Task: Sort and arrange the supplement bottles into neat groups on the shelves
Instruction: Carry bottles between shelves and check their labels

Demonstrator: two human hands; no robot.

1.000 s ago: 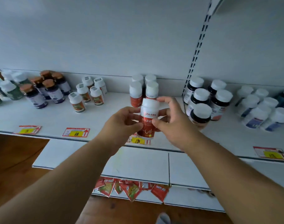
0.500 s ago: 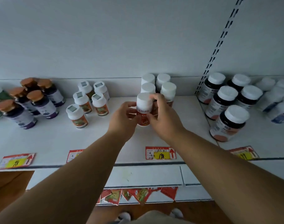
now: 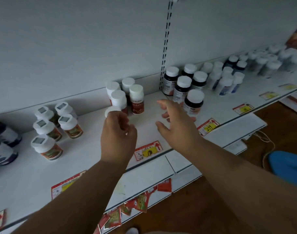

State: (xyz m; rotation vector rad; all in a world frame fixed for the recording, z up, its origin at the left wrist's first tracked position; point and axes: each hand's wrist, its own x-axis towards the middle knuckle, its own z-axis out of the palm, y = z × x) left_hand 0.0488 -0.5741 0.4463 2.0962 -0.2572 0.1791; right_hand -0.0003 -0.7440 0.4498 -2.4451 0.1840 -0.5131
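Red-labelled white-capped plastic bottle [image 3: 113,112] now down on white shelf [image 3: 87,159] fronting matching group; left hand [image 3: 118,132] fingers curled near cap, grip unclear; right hand [image 3: 175,120] released, fingers spread.

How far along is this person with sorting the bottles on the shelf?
Mostly done, it seems. Red-label bottles, black bottles and square-topped bottles already stand in groups. The left hand is at the front red-label bottle; the right hand is open, reaching toward the black ones. The blurry far-right bottles can't be judged.
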